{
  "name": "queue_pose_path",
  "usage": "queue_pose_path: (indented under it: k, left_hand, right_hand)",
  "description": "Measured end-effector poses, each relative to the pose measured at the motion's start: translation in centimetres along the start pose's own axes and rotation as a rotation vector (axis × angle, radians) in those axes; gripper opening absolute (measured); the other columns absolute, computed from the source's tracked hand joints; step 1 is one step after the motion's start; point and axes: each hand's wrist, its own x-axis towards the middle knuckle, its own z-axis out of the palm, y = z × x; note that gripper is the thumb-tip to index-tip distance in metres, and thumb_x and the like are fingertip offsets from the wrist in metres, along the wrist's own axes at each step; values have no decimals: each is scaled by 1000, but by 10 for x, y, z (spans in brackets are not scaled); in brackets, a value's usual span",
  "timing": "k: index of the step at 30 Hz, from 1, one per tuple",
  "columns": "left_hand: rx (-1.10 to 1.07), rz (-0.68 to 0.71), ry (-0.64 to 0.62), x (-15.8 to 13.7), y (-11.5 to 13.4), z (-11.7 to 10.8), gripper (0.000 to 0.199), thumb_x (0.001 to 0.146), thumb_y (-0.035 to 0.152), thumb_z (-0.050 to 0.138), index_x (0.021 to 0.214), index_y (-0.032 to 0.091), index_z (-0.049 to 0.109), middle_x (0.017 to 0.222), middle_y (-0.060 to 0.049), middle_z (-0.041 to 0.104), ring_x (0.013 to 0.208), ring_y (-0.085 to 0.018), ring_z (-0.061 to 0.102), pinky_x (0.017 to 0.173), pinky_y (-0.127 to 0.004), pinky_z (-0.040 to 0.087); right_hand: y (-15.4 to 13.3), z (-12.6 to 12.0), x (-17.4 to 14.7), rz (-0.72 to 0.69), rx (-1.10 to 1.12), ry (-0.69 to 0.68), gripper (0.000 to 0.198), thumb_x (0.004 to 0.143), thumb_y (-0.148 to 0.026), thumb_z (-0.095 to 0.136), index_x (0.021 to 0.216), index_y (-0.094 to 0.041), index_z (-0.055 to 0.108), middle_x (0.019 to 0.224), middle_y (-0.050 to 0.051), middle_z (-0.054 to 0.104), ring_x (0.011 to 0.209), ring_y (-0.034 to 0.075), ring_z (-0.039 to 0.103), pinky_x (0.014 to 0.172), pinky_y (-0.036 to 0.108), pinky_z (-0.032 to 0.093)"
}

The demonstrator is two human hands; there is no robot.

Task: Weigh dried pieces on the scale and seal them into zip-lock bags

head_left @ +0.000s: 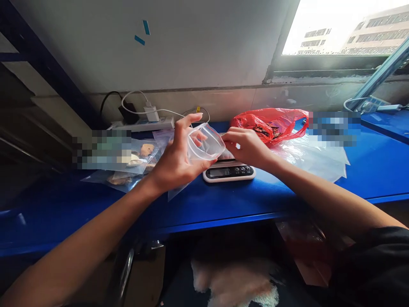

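Note:
My left hand (179, 157) is wrapped round a clear plastic cup (207, 145), which it holds tilted on its side. The cup looks see-through, and no contents can be made out. Fingers of my right hand (246, 145) are pinched together at the cup's right edge; whether they grip the cup or something thin beside it is hidden. Just below both hands, a small white kitchen scale (229, 172) with a black display panel lies on the blue table (204, 209). Its weighing plate is mostly covered by the hands and cup.
Behind my right hand lies a red plastic bag (271, 123) with dark dried pieces inside. Clear flat bags (322, 160) spread to its right. Clear bags with brownish pieces (147, 150) lie at left. A power strip (140, 123) with a white charger (151, 113) runs along the wall.

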Motion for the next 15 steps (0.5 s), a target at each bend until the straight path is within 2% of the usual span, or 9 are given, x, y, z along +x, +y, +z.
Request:
queue_pose_path:
  k: [2, 4, 7, 10, 13, 15]
  left_hand:
    - [16, 0, -21, -1, -1, 1, 89, 70, 41, 79, 141, 32, 25, 103, -6, 56, 93, -26, 60, 80, -49, 56]
    - [24, -1, -41, -2, -1, 3, 90, 71, 45, 78, 141, 32, 22, 105, -6, 57, 94, -26, 61, 83, -49, 55]
    - [6, 14, -63, -1, -2, 6, 94, 71, 53, 77, 141, 32, 19, 112, -7, 56, 97, -27, 62, 84, -49, 54]
    - [13, 79, -76, 4, -3, 9, 100, 67, 57, 80, 140, 28, 18, 123, -11, 48, 98, -27, 61, 80, -49, 54]
    - [56, 224, -41, 8, -5, 8, 106, 60, 60, 83, 139, 29, 19, 138, -14, 31, 96, -24, 59, 77, -48, 56]
    - [62, 303, -19, 11, -4, 6, 108, 58, 63, 82, 139, 31, 18, 142, -13, 21, 95, -22, 58, 75, -47, 56]
  right_hand:
    - [-12, -12, 0, 28, 119, 193, 15, 90, -20, 53, 89, -20, 68, 84, 3, 68, 73, 12, 62, 67, 26, 50]
    - [-28, -22, -1, 14, 232, 283, 14, 90, -22, 56, 92, -19, 69, 85, 3, 68, 74, 12, 63, 66, 27, 52]
    - [-51, -32, 0, -110, 190, 121, 15, 90, -24, 57, 95, -21, 71, 95, 3, 67, 83, 13, 64, 75, 29, 54]
    - [-56, -47, 5, -180, 83, -22, 17, 91, -27, 57, 100, -26, 71, 111, 4, 65, 101, 15, 62, 88, 28, 52]
    - [-46, -85, 5, -180, -75, -83, 23, 96, -31, 50, 103, -25, 70, 101, 3, 68, 94, 13, 63, 84, 27, 51]
    - [-37, -112, -1, -120, -163, -105, 27, 97, -34, 46, 111, -26, 68, 104, -1, 68, 97, 13, 62, 88, 27, 49]
